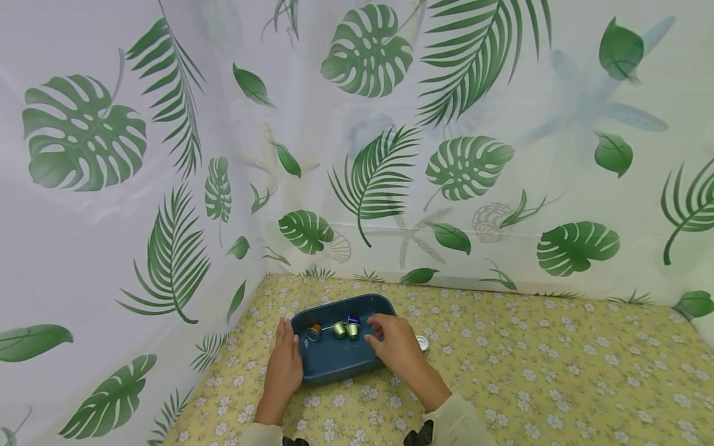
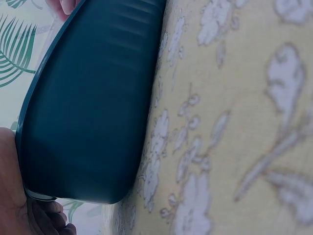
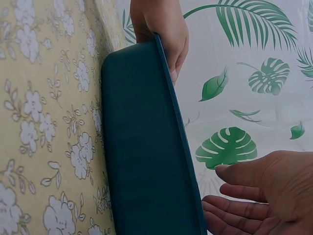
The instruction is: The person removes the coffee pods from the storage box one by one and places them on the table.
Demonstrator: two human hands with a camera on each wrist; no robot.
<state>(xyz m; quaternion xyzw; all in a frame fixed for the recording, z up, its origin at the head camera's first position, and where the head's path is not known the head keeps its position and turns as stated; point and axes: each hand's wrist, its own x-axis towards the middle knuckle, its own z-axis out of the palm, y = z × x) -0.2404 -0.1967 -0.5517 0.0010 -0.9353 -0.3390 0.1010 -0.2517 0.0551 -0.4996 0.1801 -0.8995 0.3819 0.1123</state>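
Note:
A dark blue tray (image 1: 334, 375) stands on the table, holding several coffee capsules: an orange-brown one (image 1: 313, 333) tipped at the left, two light green ones, the left green capsule (image 1: 339, 329) and the right green capsule (image 1: 353, 332), and a purple capsule (image 1: 354, 319) behind. My left hand (image 1: 284, 361) lies along the tray's left end with fairly straight fingers touching it. Over the right end hovers my right hand (image 1: 398, 342), fingers loosely bent, thumb apart; nothing shows between them. In the right wrist view, that right hand (image 3: 269, 196) is beside the rim.
A silver-white round thing (image 1: 423, 342), partly hidden by the right hand, lies on the table just right of the tray. Yellow floral cloth (image 1: 530, 371) covers the table. Leaf-print sheets (image 1: 379, 186) hang behind and at the left.

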